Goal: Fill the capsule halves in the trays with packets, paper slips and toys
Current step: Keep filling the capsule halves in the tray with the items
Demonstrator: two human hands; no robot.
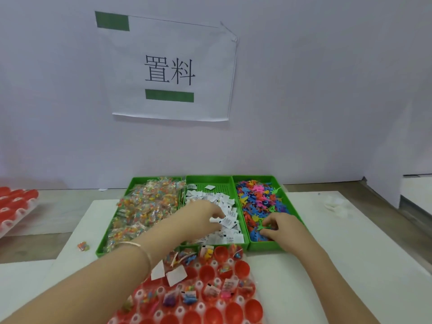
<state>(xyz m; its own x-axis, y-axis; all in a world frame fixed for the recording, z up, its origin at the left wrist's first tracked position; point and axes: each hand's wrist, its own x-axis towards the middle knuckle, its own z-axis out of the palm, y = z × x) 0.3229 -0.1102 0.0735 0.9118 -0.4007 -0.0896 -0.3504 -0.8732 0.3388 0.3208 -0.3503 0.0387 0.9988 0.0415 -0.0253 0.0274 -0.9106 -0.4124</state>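
Paper sign (168, 69) on pale wall (315, 90)

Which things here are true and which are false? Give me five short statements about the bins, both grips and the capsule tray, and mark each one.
1. The left grip pinches paper slips in the middle bin. True.
2. The right grip is among the packets. False: it holds a green toy in the right bin.
3. Every capsule half in the near tray is filled. False: several capsule halves are empty.
4. A bracelet sits on the left wrist. True.
5. Packets fill the left bin. True.
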